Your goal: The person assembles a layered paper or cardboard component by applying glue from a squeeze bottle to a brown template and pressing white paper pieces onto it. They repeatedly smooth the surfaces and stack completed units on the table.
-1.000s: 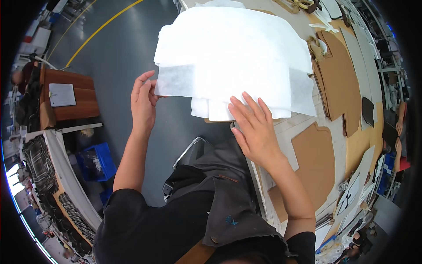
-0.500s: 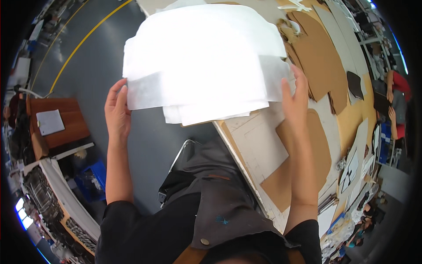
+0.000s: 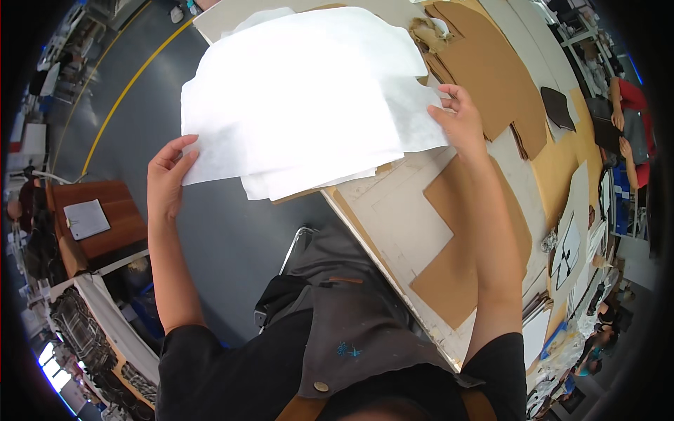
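A thin, translucent white sheet point(image 3: 214, 156) with notched edges lies across a stack of similar white sheets point(image 3: 302, 91) at the table's corner. My left hand point(image 3: 167, 175) is closed on its left edge, thumb and fingers pinching it. My right hand point(image 3: 465, 130) grips the right edge between thumb and fingers. Part of the stack juts past the table edge toward me, with a strip of brown board showing beneath it.
Brown cardboard pieces point(image 3: 484, 70) are piled right of the stack; another brown piece point(image 3: 456, 281) lies by my right forearm. A dark flat piece point(image 3: 557, 109) is farther right. A wooden cabinet point(image 3: 112, 217) stands left. A co-worker in red point(image 3: 632, 98) handles something dark.
Both hands and the white sheet have shifted left in the picture. My right fingers have closed onto the sheet's right edge; the left hand stays on its edge.
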Tool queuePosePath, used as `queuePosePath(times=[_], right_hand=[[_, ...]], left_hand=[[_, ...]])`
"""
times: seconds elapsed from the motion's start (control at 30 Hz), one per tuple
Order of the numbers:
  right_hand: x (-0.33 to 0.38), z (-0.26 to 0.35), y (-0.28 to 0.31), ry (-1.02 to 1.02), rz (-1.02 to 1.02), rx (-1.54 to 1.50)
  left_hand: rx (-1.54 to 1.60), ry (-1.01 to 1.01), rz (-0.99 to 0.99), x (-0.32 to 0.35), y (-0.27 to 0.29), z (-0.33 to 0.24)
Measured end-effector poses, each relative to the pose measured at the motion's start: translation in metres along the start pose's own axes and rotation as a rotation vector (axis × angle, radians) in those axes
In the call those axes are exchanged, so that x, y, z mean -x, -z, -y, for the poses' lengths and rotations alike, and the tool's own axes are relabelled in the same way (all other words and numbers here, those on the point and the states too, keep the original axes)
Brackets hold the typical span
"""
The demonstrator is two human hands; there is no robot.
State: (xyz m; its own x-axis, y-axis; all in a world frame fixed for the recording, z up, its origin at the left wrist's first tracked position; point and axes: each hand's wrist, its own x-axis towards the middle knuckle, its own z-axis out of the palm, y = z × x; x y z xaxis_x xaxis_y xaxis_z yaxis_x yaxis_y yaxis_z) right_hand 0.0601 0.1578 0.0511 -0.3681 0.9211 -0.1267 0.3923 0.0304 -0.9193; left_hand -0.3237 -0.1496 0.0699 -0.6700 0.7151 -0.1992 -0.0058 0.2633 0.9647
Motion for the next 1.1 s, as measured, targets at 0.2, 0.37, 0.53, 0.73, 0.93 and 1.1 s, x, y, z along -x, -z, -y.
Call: queuePosePath(times=[0.2, 0.37, 0.53, 0.73, 0.93, 1.1], right_hand=[[0.019, 0.004, 0.024, -0.023, 0.141, -0.102], [0.069, -0.012, 0.057, 0.09, -0.055, -0.057], [0.138, -0.038, 0.124, 0.09, -0.285, -0.108], [0.242, -0.069, 0.212, -0.04, -0.607, -0.09], [0.329, -0.106, 0.26, -0.102, -0.861, -0.059], [0.36, -0.124, 0.267, -0.128, -0.971, -0.088]], left_hand=[[-0.115, -0.055, 0.057, 0.014, -0.009, -0.03], [-0.226, -0.232, 0.143, 0.033, -0.037, -0.044], [-0.239, -0.314, 0.287, 0.05, -0.109, -0.06], [-0.165, -0.425, 0.57, 0.061, -0.219, -0.056], [-0.22, -0.445, 0.802, 0.081, -0.312, -0.05], [-0.198, -0.524, 0.875, 0.083, -0.351, -0.037]])
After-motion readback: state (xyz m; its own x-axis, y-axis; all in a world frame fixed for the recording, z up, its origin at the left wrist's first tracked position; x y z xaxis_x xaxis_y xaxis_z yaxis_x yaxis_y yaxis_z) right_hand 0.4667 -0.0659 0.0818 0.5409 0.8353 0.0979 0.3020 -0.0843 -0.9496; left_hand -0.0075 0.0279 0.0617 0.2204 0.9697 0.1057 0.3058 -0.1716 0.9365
